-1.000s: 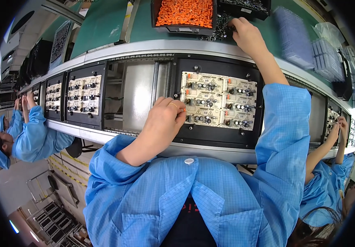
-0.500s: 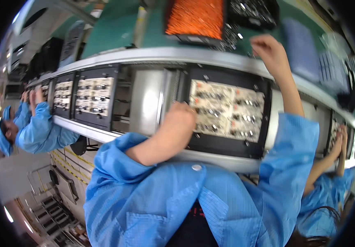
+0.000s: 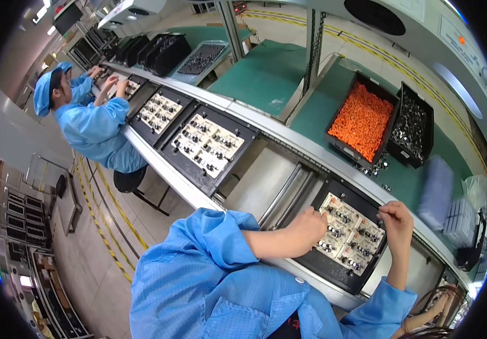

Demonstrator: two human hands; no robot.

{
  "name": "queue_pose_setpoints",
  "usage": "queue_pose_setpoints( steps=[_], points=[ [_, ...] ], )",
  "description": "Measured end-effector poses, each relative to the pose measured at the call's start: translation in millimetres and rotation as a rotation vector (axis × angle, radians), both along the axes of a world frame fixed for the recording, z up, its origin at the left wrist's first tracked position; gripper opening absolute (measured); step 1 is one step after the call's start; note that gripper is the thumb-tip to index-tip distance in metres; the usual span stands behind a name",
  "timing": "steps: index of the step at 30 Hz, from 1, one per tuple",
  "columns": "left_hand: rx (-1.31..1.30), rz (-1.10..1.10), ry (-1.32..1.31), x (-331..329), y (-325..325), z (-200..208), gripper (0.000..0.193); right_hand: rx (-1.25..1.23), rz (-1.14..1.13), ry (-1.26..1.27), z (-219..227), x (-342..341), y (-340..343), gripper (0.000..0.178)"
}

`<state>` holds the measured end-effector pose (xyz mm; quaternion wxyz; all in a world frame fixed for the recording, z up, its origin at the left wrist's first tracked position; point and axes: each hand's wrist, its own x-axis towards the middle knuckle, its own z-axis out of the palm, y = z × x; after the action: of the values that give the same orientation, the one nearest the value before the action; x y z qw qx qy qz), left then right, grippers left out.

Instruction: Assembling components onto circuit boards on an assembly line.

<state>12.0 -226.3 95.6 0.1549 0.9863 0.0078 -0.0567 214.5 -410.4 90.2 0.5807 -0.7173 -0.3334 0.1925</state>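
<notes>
Circuit board (image 3: 349,238): a pale, cream-coloured panel divided into small repeated sections, studded with dark cylindrical parts and small silver pieces.
Pose: lies flat, face up, and sits skewed in the view, its long edges running down to the right.
Holder: the board rests inside a black tray (image 3: 321,267) whose raised rim frames it on all sides.
Place: on the grey conveyor line, at the near edge.
Contact: the left hand (image 3: 305,226) rests on the board's left end, knuckles up; the right hand (image 3: 397,217) pinches at its upper right corner.
Cover: the left end is partly hidden under the fingers.
</notes>
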Motion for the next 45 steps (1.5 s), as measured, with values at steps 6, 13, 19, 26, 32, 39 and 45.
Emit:
queue_pose_setpoints(
  steps=[6, 13, 19, 26, 32, 39, 45],
  points=[
    [-0.335, 0.174, -0.155, -4, 16, -4, 0.015, -0.146, -0.001, -0.054, -1, -37, -2, 0.012],
    [-1.176, 0.378, -0.136, -23, 10, -12, 0.028, 0.070, 0.107, 0.355, 5, -102, 31, 0.033],
    [-1.260, 0.471, -0.248, -32, -9, -21, 0.021, 0.014, 0.005, 0.259, 6, -131, 29, 0.033],
    [-0.991, 0.377, -0.138, -33, -10, -13, 0.016, 0.047, -0.064, 0.379, -4, -128, 0, 0.026],
    [-0.619, 0.143, -0.329, 75, 10, 5, 0.019, -0.024, -0.185, 0.061, -10, -92, -39, 0.016],
    [-0.302, 0.149, -0.654, 187, 33, -21, 0.028, -0.312, 0.006, -0.563, -4, -107, -24, 0.027],
    [-0.571, 0.264, -0.659, 126, 14, 43, 0.014, -0.351, 0.016, -0.545, -12, -107, -20, 0.030]
  ],
)
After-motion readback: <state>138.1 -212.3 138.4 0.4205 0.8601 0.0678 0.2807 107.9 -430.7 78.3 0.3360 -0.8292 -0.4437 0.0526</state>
